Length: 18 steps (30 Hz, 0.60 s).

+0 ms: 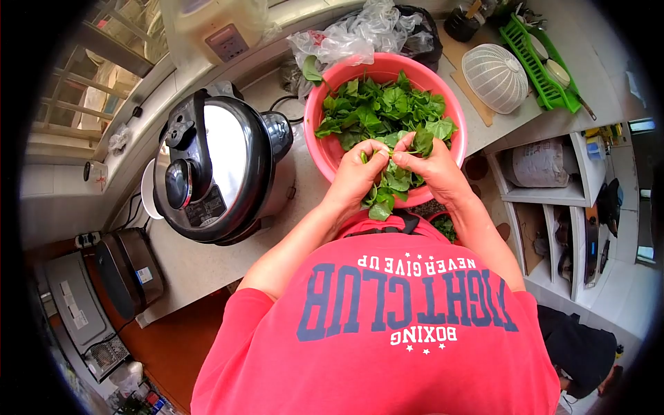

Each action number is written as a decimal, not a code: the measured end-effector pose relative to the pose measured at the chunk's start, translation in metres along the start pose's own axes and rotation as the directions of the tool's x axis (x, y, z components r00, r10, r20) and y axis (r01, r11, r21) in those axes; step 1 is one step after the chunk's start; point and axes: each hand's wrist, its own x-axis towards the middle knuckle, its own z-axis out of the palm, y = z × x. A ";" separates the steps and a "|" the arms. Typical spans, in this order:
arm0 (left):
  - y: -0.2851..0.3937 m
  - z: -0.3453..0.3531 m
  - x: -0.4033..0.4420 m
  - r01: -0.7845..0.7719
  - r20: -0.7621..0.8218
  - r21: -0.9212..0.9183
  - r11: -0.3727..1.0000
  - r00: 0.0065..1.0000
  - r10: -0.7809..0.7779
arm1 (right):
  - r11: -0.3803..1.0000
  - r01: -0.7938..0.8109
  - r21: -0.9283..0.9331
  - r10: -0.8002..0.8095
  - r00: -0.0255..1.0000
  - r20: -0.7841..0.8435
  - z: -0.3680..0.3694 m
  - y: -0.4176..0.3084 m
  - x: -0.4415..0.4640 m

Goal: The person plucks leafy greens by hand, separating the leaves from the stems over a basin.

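A pink basin point(315, 114) on the counter holds a heap of green leaves point(380, 107). Over its near rim, my left hand point(360, 173) pinches a green stem between thumb and forefinger. Close beside it on the right, my right hand point(432, 169) is closed on a leafy sprig point(422, 141), its leaf standing up above the fingers. The two thumbs almost meet. More leaves point(380, 207) hang below and between the hands at the near rim.
A pressure cooker point(235, 159) stands on the counter point(187, 266) at the left. Behind the basin lie crumpled plastic bags point(353, 38). A white mesh basket point(494, 77) and a green dish rack point(529, 62) are at the back right. Shelves point(546, 197) stand at the right.
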 end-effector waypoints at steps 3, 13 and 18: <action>-0.004 -0.002 0.000 -0.039 -0.043 -0.031 0.999 0.998 0.038 | 0.988 0.018 0.155 -0.015 1.000 -0.018 0.008 -0.003 -0.005; -0.004 -0.002 0.001 0.049 0.044 -0.490 0.870 0.999 -0.032 | 0.747 -0.067 0.661 0.008 0.996 0.093 0.018 0.013 -0.003; -0.013 0.005 0.001 -0.066 -0.030 -0.242 0.968 0.998 0.060 | 0.901 0.059 0.431 -0.045 0.998 -0.042 0.022 0.019 -0.005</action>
